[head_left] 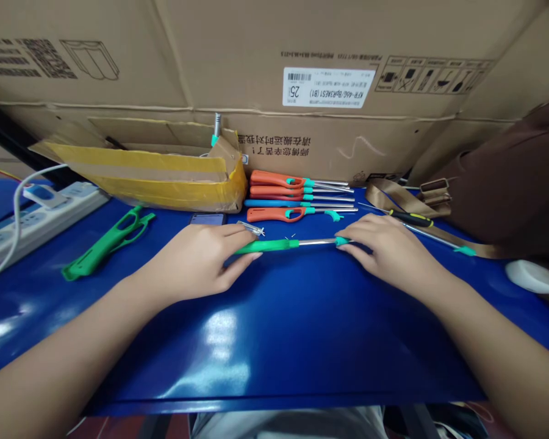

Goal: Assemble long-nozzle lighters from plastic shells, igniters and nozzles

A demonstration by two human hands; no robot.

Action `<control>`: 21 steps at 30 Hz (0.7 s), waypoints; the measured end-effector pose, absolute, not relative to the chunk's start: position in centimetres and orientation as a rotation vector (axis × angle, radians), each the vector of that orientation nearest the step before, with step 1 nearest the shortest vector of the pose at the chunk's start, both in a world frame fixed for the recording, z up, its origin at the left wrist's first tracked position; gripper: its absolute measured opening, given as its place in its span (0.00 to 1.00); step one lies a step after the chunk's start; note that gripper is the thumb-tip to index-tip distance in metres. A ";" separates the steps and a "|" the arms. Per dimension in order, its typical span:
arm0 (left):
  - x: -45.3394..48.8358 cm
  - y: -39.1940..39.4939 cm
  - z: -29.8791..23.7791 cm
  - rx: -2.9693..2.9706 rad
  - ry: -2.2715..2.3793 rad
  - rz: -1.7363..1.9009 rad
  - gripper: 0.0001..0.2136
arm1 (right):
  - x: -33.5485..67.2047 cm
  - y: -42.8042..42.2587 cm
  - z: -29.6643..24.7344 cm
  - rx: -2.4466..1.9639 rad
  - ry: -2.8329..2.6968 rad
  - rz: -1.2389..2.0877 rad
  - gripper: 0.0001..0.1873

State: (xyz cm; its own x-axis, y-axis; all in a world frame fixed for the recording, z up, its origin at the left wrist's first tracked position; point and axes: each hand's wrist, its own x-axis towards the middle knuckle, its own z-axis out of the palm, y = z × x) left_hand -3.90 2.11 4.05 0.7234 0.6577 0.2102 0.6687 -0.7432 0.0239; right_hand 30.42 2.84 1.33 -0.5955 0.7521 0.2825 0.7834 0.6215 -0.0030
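My left hand [201,256] is closed around the green handle [274,246] of a long-necked gas lighter, held level just over the blue table. From the handle a thin metal tube [318,242] runs right to a small teal plastic piece [342,241]. My right hand [382,244] pinches that teal piece; whether the tube passes through it is hidden by the fingers. A small clear part with a metal end [251,228] lies or is held beside my left fingers; I cannot tell which. Behind lie several orange lighters [269,214] and a blue one [274,203].
A green lighter handle shell [100,247] lies at left, near a white power strip [41,213]. A yellow-taped cardboard box [155,180] stands behind. To the right are a screwdriver [412,218], a metal tube with a teal tip [439,236], tan tape and a white object [533,276].
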 end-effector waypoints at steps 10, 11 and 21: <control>-1.8 0.6 2.6 -3.168 -1.098 -0.544 0.12 | 27.5 0.7 1.5 -0.887 -2.677 -0.188 0.14; -1.5 0.3 2.5 -3.203 -1.091 -0.578 0.12 | 27.3 0.3 1.5 -0.868 -2.690 -0.215 0.14; -0.7 -0.2 2.6 -3.452 -1.768 -0.664 0.18 | 27.0 -0.2 1.7 -0.800 -2.677 -0.263 0.17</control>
